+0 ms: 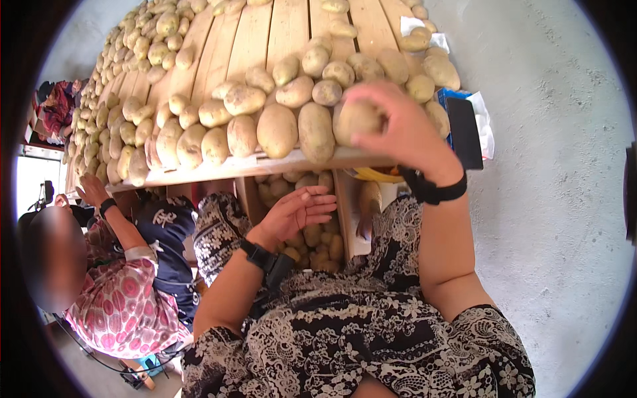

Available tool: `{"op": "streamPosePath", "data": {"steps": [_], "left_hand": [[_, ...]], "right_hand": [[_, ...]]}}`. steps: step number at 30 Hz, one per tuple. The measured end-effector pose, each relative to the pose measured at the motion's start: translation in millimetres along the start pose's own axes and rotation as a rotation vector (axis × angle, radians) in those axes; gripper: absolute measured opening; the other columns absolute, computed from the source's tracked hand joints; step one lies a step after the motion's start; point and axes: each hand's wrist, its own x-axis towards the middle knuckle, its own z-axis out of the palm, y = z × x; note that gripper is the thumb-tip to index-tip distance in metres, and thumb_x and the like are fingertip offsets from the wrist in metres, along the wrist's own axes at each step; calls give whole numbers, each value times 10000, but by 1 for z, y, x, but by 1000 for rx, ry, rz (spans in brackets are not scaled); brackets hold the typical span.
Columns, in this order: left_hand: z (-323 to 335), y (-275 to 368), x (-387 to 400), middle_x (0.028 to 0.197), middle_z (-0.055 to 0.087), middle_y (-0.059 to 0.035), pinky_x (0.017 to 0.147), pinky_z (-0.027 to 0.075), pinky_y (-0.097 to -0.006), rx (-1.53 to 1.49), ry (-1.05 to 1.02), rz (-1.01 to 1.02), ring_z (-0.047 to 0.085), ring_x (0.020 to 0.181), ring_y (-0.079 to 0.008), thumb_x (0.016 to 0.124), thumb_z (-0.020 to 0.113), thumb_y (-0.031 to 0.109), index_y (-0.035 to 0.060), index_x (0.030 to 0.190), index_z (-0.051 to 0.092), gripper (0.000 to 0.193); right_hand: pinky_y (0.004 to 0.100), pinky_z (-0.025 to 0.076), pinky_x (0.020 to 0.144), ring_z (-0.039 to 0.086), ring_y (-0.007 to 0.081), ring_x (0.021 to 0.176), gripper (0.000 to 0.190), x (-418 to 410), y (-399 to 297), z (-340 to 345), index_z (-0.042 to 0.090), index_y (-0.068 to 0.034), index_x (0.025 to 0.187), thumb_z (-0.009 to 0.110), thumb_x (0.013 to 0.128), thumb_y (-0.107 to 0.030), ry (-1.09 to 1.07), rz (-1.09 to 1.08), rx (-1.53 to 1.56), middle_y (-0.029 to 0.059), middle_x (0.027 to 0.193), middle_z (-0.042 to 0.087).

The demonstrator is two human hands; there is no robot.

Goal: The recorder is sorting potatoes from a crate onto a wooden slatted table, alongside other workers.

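Observation:
My right hand (398, 122) is at the near right of a slatted wooden table (249, 42), its fingers curled around a slightly blurred potato (362, 122). Whether that potato is lifted or still resting on the slats, I cannot tell. Beside it, a long potato (316, 132) and a rounder potato (277, 130) lie in the row along the table's front edge. My left hand (300, 211) is held palm up below that edge, fingers apart and empty. Under it stands a box (341, 219) with many potatoes (318, 244) inside, partly hidden by my hand and forearm.
A large heap of potatoes (144, 37) covers the table's far left. At the right end are a dark flat object (464, 132) and white paper (481, 119), near a grey wall (547, 149). A co-worker (124, 298) sits at my left; another person (57, 107) is farther off.

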Motion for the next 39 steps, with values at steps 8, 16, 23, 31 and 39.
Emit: {"op": "streamPosePath", "data": {"steps": [8, 16, 23, 31, 39], "left_hand": [[-68, -93, 12, 1229, 560, -232, 932, 471, -376, 1302, 126, -379, 581, 1095, -350, 784, 705, 244, 84, 1324, 483, 606], [-44, -133, 10, 1145, 564, -223, 921, 459, -451, 1694, 12, -211, 545, 1074, -397, 679, 770, 257, 31, 1173, 547, 587], [-38, -156, 22, 963, 643, -209, 809, 496, -448, 1642, 23, -330, 613, 938, -391, 671, 745, 213, 21, 1063, 561, 473], [-52, -98, 12, 968, 656, -138, 789, 508, -379, 1320, -6, -307, 641, 921, -264, 729, 730, 198, 42, 1191, 518, 532], [28, 37, -23, 1148, 586, -96, 900, 518, -323, 373, 60, 208, 590, 1065, -187, 878, 648, 114, 36, 1220, 478, 390]], "right_hand": [[379, 437, 973, 526, 335, 1150, 359, 2, 40, -8, 626, -62, 1152, 661, 799, -118, 245, 118, -415, 169, 1284, 530], [366, 433, 952, 536, 331, 1125, 312, 10, 31, -5, 645, -65, 1115, 652, 807, -118, 272, 40, -292, 171, 1238, 551], [368, 470, 890, 590, 306, 1031, 221, 16, -3, 7, 647, -58, 1037, 603, 821, -64, 367, -100, -269, 157, 1135, 595], [357, 499, 776, 627, 262, 885, 189, 6, -22, 31, 656, -55, 993, 569, 826, -41, 57, -168, -32, 119, 965, 634], [385, 478, 837, 595, 318, 975, 412, -14, -35, 38, 571, -49, 1174, 636, 813, -237, -630, -7, 112, 140, 1006, 620]]}}
